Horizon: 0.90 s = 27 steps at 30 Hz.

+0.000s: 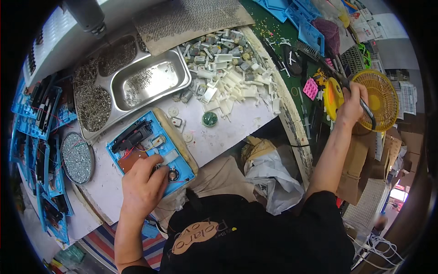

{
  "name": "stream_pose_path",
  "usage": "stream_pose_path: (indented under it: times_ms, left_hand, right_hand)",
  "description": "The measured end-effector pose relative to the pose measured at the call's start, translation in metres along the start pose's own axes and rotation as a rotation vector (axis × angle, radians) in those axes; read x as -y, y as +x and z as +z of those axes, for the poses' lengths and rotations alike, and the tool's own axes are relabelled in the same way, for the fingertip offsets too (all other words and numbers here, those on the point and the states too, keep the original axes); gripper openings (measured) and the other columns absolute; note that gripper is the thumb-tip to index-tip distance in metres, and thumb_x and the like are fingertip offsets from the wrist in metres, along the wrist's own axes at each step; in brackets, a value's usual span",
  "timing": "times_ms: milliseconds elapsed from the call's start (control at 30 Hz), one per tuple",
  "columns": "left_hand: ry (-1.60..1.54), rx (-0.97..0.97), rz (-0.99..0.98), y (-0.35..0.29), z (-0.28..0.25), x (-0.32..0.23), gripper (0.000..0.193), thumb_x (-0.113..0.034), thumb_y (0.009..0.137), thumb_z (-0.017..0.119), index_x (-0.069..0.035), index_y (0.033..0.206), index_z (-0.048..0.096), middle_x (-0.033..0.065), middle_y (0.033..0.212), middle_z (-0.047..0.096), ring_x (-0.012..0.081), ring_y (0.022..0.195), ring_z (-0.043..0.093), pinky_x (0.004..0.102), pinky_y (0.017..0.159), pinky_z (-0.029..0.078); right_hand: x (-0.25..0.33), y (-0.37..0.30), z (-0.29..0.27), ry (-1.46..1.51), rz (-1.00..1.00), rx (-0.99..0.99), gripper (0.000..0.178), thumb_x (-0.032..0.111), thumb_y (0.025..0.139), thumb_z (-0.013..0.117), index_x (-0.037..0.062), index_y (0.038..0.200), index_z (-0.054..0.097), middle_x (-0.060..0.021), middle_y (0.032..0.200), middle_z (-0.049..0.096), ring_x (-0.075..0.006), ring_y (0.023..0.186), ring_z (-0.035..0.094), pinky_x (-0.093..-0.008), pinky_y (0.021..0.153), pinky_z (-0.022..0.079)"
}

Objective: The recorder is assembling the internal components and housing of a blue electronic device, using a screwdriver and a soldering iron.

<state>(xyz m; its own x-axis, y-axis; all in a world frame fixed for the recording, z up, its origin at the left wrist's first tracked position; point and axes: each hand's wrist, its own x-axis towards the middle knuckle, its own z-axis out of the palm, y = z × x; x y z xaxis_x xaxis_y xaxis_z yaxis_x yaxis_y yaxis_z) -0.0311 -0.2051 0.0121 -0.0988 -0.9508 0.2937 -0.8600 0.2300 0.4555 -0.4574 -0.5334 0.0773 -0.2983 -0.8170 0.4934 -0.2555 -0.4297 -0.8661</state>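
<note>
A blue plastic housing (185,163) lies on a pad at the front of the table, with a black module, a brown board (130,160), thin wires and a round metal part (173,174) inside. My left hand (145,182) rests over it, fingers curled down at the board's edge; whatever is under the fingertips is hidden. My right hand (350,107) reaches far right, closed round a long dark handle-like tool (366,113). Its kind cannot be made out. The hand is beside a yellow round basket (378,98).
Left of the housing stands a round dish of small metal parts (77,157), near stacked blue housings (48,182). A steel tray (182,82) holds screws and springs. White plastic pieces and small motors (223,82) lie heaped behind. A machine head (86,18) hangs at upper left.
</note>
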Motion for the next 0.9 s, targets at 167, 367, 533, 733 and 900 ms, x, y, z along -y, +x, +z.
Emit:
stream_pose_path:
  times_ms: [167,367,533,733,900]
  left_hand:
    - [-0.013,-0.053,0.041,-0.012,0.005,0.009,0.024,-0.010,0.072,0.079,-0.007,0.093,0.068,0.0078,0.107,0.065,0.0254,0.082,0.064,0.0372,0.066,0.054]
    - [-0.062,-0.057,-0.014,-0.023,-0.003,0.015,0.026,-0.009,0.072,0.078,-0.008,0.096,0.069,0.0071,0.107,0.065,0.0260,0.085,0.066,0.0375,0.068,0.056]
    - [-0.100,-0.104,-0.058,-0.027,-0.005,0.013,0.033,-0.004,0.069,0.081,-0.008,0.101,0.071,0.0082,0.107,0.065,0.0264,0.084,0.068,0.0366,0.069,0.057]
    - [-0.089,-0.270,-0.084,-0.027,-0.006,0.014,0.030,-0.009,0.072,0.078,-0.009,0.101,0.072,0.0061,0.107,0.062,0.0226,0.079,0.064,0.0359,0.066,0.053]
    - [0.042,-0.305,-0.121,-0.012,-0.005,0.016,0.032,-0.008,0.071,0.078,-0.009,0.103,0.074,0.0067,0.106,0.062,0.0227,0.082,0.061,0.0364,0.074,0.049]
  right_hand:
    - [-0.042,0.035,0.036,-0.238,0.231,0.206,0.012,0.015,0.095,0.071,0.0039,0.098,0.069,-0.0015,0.091,0.060,-0.0070,0.067,0.050,-0.0248,0.062,0.040]
    - [-0.033,-0.067,0.040,0.787,0.917,0.579,0.052,0.021,0.100,0.065,-0.0012,0.143,0.046,0.0037,0.081,0.047,-0.0066,0.058,0.034,-0.0232,0.056,0.032]
    - [0.054,-0.230,0.134,0.127,0.175,0.963,0.021,0.007,0.092,0.070,0.0024,0.113,0.070,0.0009,0.075,0.059,-0.0088,0.065,0.052,-0.0241,0.058,0.041]
    - [0.096,-0.262,0.205,-0.210,-0.310,1.253,0.017,0.018,0.080,0.078,0.0061,0.080,0.066,-0.0079,0.075,0.064,-0.0258,0.069,0.063,-0.0360,0.061,0.049]
    - [0.109,-0.261,0.214,-0.415,-0.456,1.314,0.025,0.027,0.081,0.076,0.0058,0.077,0.064,-0.0117,0.073,0.067,-0.0324,0.068,0.066,-0.0443,0.061,0.050]
